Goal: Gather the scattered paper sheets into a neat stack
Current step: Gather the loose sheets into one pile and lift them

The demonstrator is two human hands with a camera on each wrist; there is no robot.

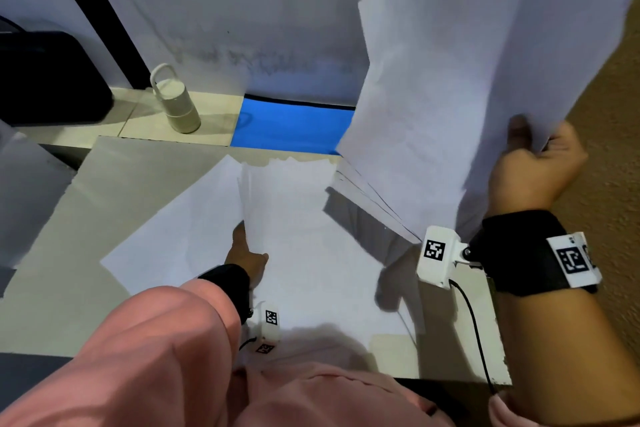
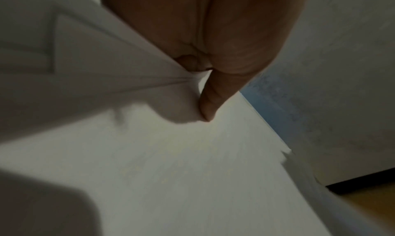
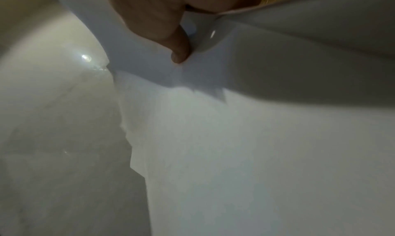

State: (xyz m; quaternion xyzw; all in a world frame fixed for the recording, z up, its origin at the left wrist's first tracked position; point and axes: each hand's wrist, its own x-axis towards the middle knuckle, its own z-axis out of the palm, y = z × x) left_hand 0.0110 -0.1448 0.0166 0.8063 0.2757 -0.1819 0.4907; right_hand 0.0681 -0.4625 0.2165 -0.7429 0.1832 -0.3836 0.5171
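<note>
- On the far left, on the floor beyond the table, I see a pale bottle standing upright.
- Near the middle, my left hand pinches a bunch of paper sheets at its lower left edge; the thumb presses on top, over more loose sheets lying flat on the table.
- At the right, my right hand grips a second, raised bundle by its bottom edge, standing upright above the table.
</note>
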